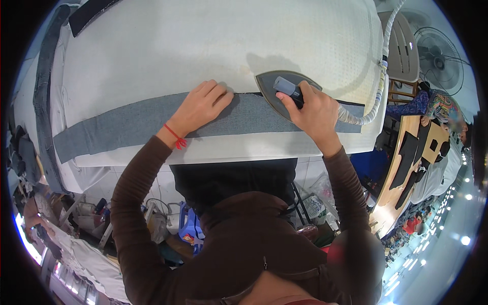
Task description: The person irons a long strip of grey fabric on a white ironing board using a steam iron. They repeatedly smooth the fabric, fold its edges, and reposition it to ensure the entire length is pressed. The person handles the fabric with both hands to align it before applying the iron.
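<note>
A long, curved strip of grey-blue denim [127, 120] lies along the near side of a white padded ironing table [168, 56]. My right hand [316, 113] is wrapped round the handle of a steam iron [269, 90]. The iron's plate rests on the right part of the strip, its tip pointing to the far left. My left hand [205, 105] lies at the strip's far edge near its middle, fingers bent and pressed down there. Whether the fingertips pinch the cloth is hidden. A dark edge shows along the strip's far side by the iron.
A wrapped hose [380, 84] runs from the iron past the table's right edge. Dark denim [44, 96] hangs along the left end, and a black strip [91, 15] lies far left. To the right are a chair [399, 46], a fan [438, 58] and a person at a wooden table [394, 183].
</note>
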Motion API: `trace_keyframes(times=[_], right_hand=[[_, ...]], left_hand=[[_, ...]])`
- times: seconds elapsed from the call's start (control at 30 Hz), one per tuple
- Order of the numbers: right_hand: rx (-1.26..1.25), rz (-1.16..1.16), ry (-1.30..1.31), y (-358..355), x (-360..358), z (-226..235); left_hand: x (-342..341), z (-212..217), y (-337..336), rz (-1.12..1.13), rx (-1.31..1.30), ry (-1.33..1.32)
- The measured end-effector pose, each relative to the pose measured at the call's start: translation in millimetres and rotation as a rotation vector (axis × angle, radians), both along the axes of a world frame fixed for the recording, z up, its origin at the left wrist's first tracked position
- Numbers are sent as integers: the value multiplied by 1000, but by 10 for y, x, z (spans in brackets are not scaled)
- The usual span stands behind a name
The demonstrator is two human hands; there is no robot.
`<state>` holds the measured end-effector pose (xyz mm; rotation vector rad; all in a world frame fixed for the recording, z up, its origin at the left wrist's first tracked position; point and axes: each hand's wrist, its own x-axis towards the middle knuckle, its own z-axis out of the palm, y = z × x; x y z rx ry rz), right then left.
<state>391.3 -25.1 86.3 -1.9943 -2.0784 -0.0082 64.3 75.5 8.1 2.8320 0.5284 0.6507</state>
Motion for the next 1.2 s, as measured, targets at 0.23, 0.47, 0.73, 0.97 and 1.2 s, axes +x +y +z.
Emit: trace_keyframes(times=[0.23,0.47,0.73,0.97,1.2], right_hand=[[26,22,-6,27,-84,-31],[22,6,-17,21,-195,-12],[13,-9,-6,24,-349,18],[7,7,46,42,-421,38],[-36,40,26,35,-440,47]], left_hand=[[-66,-34,54,-75,20,-46],[-68,-72,11,-54,2,-12],[-56,-87,-18,-27,-7,-53],[-204,-20,-24,70,-46,-2],[-386,-12,8,43,-23,5]])
